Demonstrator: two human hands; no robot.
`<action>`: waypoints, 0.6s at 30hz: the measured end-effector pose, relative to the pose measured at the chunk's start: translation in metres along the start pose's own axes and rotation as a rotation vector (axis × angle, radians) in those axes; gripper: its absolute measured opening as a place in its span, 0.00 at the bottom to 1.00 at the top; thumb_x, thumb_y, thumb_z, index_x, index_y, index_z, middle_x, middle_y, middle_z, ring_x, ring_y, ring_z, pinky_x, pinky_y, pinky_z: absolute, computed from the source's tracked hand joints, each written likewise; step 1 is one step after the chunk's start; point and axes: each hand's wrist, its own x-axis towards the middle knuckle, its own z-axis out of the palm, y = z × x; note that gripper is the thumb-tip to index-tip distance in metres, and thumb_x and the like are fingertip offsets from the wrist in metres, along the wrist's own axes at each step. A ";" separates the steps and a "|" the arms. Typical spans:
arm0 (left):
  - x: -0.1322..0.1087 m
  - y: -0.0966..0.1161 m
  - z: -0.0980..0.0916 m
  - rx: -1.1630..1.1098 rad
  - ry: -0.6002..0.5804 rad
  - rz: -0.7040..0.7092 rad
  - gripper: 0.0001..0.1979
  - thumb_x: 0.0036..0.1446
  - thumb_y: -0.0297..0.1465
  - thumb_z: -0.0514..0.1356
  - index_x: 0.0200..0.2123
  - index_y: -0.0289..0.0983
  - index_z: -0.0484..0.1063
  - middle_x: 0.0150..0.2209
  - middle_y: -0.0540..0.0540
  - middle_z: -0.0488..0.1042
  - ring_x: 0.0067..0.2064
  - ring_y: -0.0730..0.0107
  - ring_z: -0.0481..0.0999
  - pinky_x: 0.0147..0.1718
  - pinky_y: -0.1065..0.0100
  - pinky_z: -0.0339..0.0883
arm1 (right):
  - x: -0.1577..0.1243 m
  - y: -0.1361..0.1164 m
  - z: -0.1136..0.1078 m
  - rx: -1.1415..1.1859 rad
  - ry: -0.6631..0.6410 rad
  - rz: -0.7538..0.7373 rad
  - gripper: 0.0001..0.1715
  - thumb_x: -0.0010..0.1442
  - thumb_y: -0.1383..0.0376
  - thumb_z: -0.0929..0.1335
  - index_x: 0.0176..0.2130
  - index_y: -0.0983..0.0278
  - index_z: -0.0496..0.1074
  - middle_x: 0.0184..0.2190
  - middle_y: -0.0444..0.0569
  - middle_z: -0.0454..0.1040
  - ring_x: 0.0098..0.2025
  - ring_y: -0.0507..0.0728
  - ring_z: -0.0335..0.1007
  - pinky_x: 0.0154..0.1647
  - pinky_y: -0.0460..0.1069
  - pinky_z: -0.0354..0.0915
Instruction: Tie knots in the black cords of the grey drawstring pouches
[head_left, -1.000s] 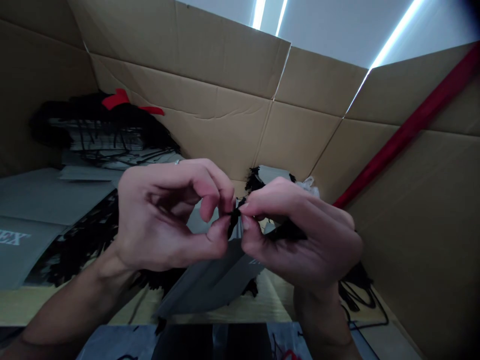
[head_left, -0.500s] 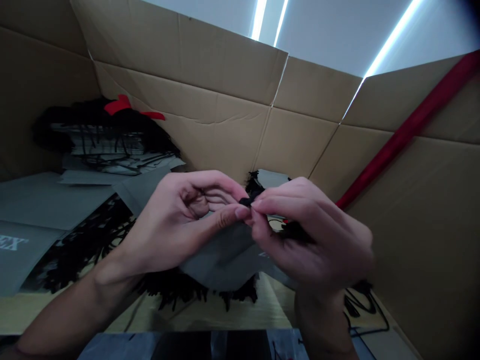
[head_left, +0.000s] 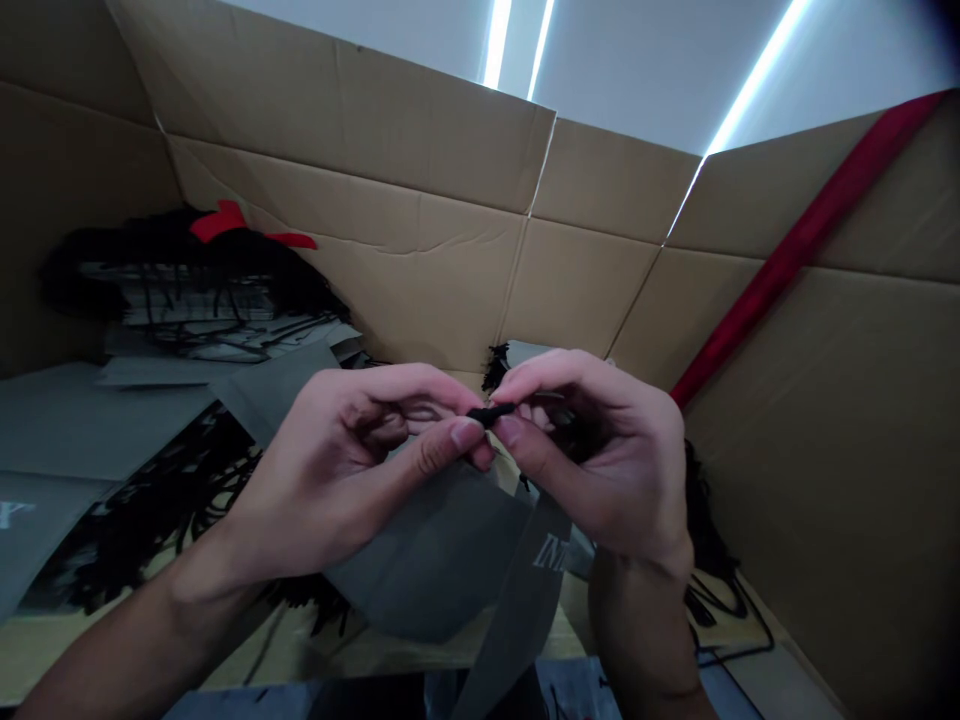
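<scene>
My left hand (head_left: 352, 460) and my right hand (head_left: 607, 450) meet at the middle of the view, fingertips together. Both pinch a short black cord (head_left: 491, 412) between thumb and forefinger. A grey paper bag (head_left: 442, 560) with white lettering hangs just below the hands, tilted, and the cord seems to belong to it. The rest of the cord is hidden behind my fingers.
Brown cardboard walls (head_left: 420, 250) stand all around, with a red strip (head_left: 795, 250) across the right wall. A stack of grey bags with black cords (head_left: 187, 300) and a red tag (head_left: 217, 222) sits at the left. More grey bags (head_left: 67, 430) lie flat on the left.
Both hands have stayed pinched on the cord while shifting slightly. The grey bag has dropped lower and turned, now showing white lettering. The view has tilted a little.
</scene>
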 end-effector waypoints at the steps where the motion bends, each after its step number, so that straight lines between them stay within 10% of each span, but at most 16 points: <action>1: 0.000 0.000 0.000 0.005 0.000 0.004 0.08 0.64 0.30 0.85 0.44 0.43 0.94 0.35 0.51 0.92 0.36 0.72 0.93 0.37 0.87 0.82 | 0.001 -0.001 0.000 0.010 0.004 -0.003 0.10 0.71 0.73 0.79 0.48 0.59 0.87 0.38 0.44 0.89 0.32 0.51 0.82 0.31 0.45 0.77; 18: 0.003 -0.003 0.002 0.215 -0.058 0.037 0.16 0.80 0.39 0.71 0.36 0.39 0.87 0.31 0.51 0.86 0.33 0.74 0.82 0.33 0.78 0.74 | -0.005 -0.001 0.006 -0.074 0.091 0.021 0.11 0.69 0.73 0.82 0.46 0.58 0.86 0.34 0.42 0.85 0.28 0.51 0.76 0.24 0.45 0.71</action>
